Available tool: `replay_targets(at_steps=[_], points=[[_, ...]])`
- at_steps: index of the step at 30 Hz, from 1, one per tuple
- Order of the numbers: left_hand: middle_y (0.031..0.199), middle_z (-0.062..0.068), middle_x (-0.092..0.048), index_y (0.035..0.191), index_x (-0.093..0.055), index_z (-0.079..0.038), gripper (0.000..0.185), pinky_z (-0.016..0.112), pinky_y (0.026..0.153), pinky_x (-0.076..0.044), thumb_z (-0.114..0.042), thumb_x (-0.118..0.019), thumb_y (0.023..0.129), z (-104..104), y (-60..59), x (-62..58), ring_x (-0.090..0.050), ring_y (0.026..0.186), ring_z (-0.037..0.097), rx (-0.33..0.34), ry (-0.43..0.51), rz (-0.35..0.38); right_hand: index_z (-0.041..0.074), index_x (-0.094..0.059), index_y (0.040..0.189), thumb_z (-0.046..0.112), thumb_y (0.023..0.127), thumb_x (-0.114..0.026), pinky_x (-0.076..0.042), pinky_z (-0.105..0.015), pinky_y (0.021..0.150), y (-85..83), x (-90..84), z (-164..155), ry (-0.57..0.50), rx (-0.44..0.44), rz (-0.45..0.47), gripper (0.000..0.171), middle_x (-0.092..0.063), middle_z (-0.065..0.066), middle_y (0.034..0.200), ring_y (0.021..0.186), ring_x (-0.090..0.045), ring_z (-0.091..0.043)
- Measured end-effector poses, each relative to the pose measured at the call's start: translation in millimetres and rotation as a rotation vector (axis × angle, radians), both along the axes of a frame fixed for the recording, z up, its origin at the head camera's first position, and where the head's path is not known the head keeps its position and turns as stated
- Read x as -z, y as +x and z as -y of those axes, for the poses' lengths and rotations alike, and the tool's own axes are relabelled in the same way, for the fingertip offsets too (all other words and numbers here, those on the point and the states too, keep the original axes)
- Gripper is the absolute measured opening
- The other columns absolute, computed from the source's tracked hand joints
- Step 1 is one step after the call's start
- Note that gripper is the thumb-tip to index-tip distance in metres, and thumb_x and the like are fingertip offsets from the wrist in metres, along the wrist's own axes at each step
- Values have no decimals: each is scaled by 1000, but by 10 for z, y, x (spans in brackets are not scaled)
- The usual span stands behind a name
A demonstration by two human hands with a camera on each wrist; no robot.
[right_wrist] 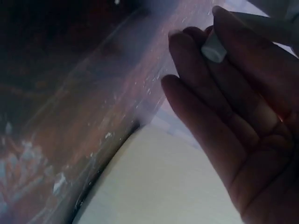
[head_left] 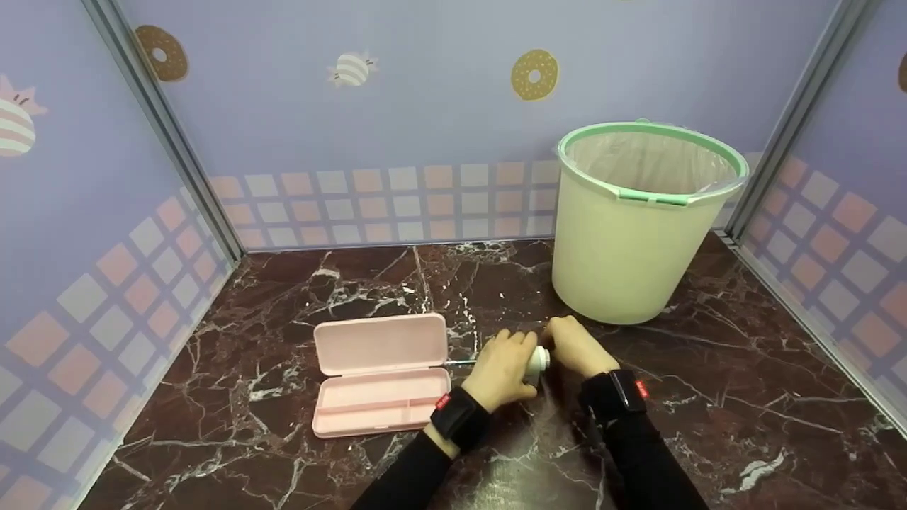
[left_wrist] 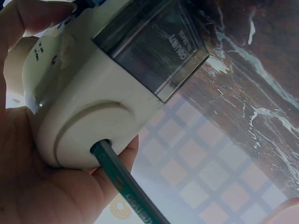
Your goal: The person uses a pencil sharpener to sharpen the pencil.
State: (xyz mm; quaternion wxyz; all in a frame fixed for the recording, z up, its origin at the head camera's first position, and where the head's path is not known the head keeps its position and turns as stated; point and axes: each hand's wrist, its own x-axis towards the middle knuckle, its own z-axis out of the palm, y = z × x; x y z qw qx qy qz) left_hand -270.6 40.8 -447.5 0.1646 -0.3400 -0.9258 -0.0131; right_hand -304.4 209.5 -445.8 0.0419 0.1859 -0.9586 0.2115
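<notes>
- My left forearm reaches up from the lower edge, and the back of my left hand (head_left: 504, 365) faces up, fingers and thumb curled around a white sharpener (left_wrist: 100, 77).
- The sharpener is just above the worktop (head_left: 234, 397) or on it, I can't tell which; it sits between my hands, its pencil hole facing the open pink case (head_left: 382, 343).
- A green pencil (left_wrist: 126, 182) is in that hole; its inserted end is hidden inside, and the left wrist view cuts off the other.
- From overhead, I can't tell whether the pencil touches the case.
- My right hand (head_left: 577, 347) is just beside the sharpener's other end, wrist bent inward, in front of the pale bin (head_left: 623, 241).
- Its thumb and fingers pinch a small pale knob (right_wrist: 215, 50); the right wrist view is dark, so how the knob joins the sharpener is unclear.
- Overhead, my right fingertips are hidden behind that hand.
- Both black sleeves run out of frame at the bottom.
</notes>
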Motion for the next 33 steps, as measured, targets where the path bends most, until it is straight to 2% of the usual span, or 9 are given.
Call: replay_targets(at_steps=[6, 13, 22, 27, 33], points=[[103, 2, -67, 115, -56, -10, 71, 32, 77, -53, -44, -88, 60, -10, 18, -3, -60, 90, 23, -26, -6, -4, 8, -70, 61, -8, 66, -66, -45, -33, 58, 32, -8, 0, 4, -42, 17, 17, -63, 1, 61, 59, -47, -13], [103, 3, -67, 113, -56, -10, 74, 32, 77, -53, -47, -88, 59, -37, 38, -17, -60, 92, 23, -51, -11, -17, 11, -70, 62, -7, 62, -71, -44, -28, 56, 55, -46, -18, 2, -77, 69, 18, -59, 5, 59, 56, -44, -11], [102, 3, -66, 114, -55, -11, 74, 32, 75, -54, -48, -88, 58, -35, 37, -10, -59, 92, 23, -62, -9, -25, 8, -67, 67, -6, 60, -76, -51, -29, 57, 88, -74, -15, 35, -23, 203, 17, -68, -3, 66, 59, -54, -14], [101, 3, -66, 113, -55, -11, 75, 32, 75, -53, -49, -87, 58, -43, 29, -9, -59, 92, 22, -73, -14, -34, 7, -68, 68, -4, 61, -77, -50, -26, 52, 103, -96, -7, 28, -30, 248, 17, -68, -3, 64, 53, -56, -13], [101, 3, -67, 114, -56, -11, 76, 31, 74, -53, -52, -87, 58, -61, 28, 4, -59, 92, 22, -83, -29, -47, 7, -69, 70, -3, 63, -79, -50, -24, 48, 122, -135, -18, 17, -45, 356, 16, -69, -4, 62, 49, -60, -12]])
